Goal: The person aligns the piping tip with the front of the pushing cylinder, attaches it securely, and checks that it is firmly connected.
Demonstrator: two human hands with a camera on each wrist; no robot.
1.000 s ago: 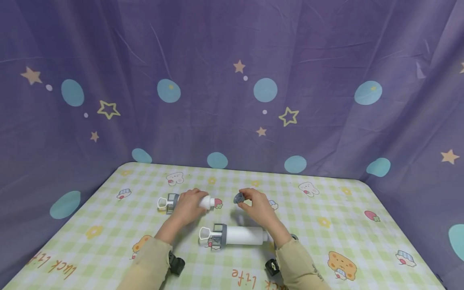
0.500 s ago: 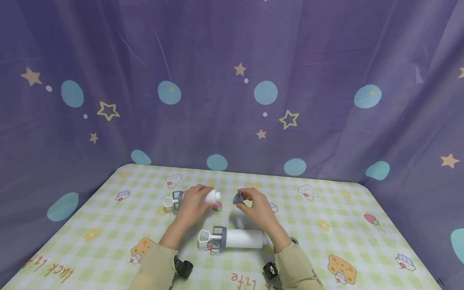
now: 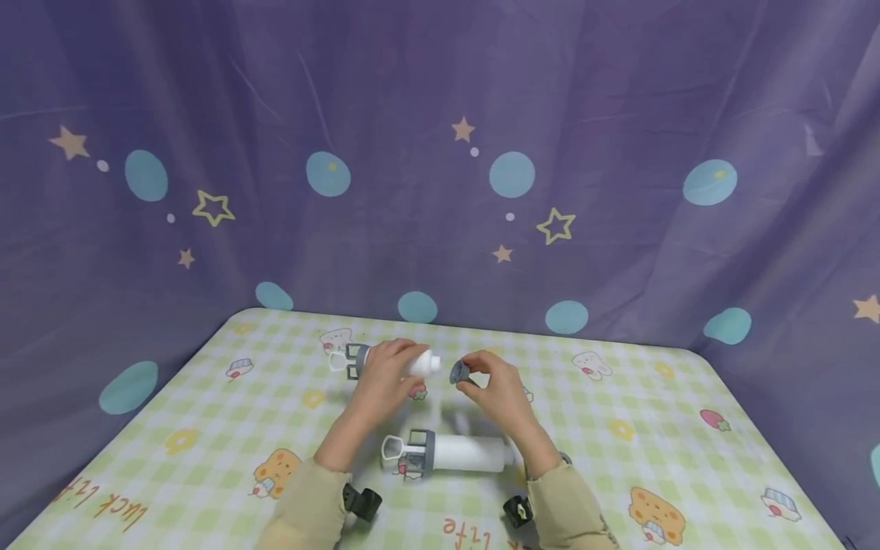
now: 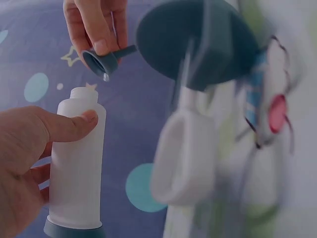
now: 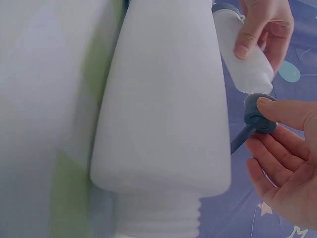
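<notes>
My left hand [image 3: 385,378] grips a white plunger tube [image 3: 421,362]. Its bare neck points right, and a grey frame [image 3: 354,360] with a white pull ring [image 3: 338,360] sits at its left end. Thumb and fingers wrap its body in the left wrist view. Just beyond the neck, my right hand [image 3: 500,388] pinches a small grey cap [image 3: 459,372] between thumb and fingers. The cap's hollow side faces the neck, with a gap between in the head view. A thin grey stem [image 5: 242,138] juts from the cap in the right wrist view.
A second white plunger tube [image 3: 470,454] lies on the checked tablecloth [image 3: 571,458] below the hands, its threaded neck [image 5: 158,215] partly under my right forearm. A grey round piece [image 3: 566,458] peeks out beside that forearm. A purple curtain [image 3: 440,244] hangs behind the table.
My left hand has carried its white plunger tube to the right and slightly up, closer to the cap. My right hand stays nearly in place, with the cap turned more towards the tube.
</notes>
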